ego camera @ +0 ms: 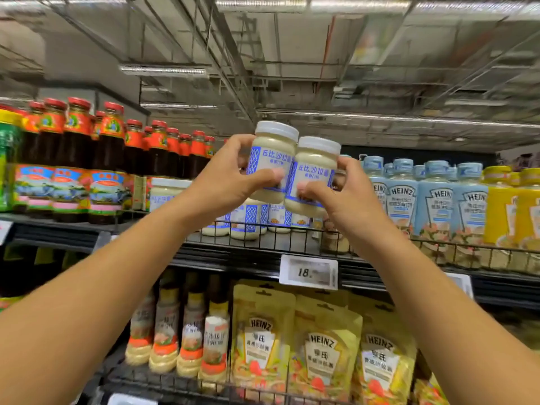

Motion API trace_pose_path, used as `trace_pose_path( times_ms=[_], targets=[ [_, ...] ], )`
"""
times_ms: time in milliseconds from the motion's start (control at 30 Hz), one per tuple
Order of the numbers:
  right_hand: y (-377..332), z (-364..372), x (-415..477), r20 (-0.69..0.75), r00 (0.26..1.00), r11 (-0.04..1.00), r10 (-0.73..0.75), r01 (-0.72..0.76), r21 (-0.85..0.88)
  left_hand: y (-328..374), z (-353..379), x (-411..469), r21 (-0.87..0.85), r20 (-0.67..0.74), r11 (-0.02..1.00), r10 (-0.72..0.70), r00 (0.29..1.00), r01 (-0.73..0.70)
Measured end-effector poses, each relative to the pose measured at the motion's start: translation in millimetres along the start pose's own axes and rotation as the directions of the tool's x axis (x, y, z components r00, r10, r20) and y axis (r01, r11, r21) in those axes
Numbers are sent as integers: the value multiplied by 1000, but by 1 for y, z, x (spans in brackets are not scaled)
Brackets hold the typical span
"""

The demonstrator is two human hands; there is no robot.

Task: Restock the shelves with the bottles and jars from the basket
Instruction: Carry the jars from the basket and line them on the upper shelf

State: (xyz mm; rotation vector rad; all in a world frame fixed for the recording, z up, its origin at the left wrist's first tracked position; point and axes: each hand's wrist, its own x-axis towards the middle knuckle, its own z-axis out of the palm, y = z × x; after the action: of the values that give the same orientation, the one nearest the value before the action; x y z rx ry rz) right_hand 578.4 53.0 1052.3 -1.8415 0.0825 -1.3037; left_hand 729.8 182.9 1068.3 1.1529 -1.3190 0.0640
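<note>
Each hand holds one jar up high, in front of the top shelf (pixel 204 257) and just above a row of jars (pixel 245 226) of the same kind that stands there. The left hand (pixel 230 182) grips the left jar (pixel 271 159), fingers and thumb curled round its side. The right hand (pixel 342 200) grips the right jar (pixel 312 176) the same way. The two held jars touch side by side. If they are glass, a hard bump between them could chip one. One could also slip and fall if a grip goes loose. The shelf has a wire rail (pixel 263 236) along its front, and a jar that comes in too low could catch on it and tip. A push could also knock over the row of jars. Both held jars are almost upright, white lids on top. Their long way runs up and down, and they lean a little to the right. Their blue labels face the person.
</note>
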Motion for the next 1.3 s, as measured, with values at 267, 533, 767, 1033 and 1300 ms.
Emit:
trace_pose_path(
  times_ms=[267,533,767,1033,1300],
  targets=[
    [24,27,33,1,1000,946,25,-23,-323,-22,-41,33,57,146,992,101,984,-110],
    [39,45,53,19,957,650,289,-182,-738,-33,-57,62,19,176,989,139,975,-145],
    [40,46,64,57,923,593,380,-196,-781,-30,-55,72,72,237,986,133,962,-154],
    [48,53,83,83,865,454,495,-176,-873,-39,-46,91,83,304,990,87,949,-118],
    [61,56,91,87,877,419,472,-136,-898,-45,-33,104,132,339,989,25,940,-74]
  ],
)
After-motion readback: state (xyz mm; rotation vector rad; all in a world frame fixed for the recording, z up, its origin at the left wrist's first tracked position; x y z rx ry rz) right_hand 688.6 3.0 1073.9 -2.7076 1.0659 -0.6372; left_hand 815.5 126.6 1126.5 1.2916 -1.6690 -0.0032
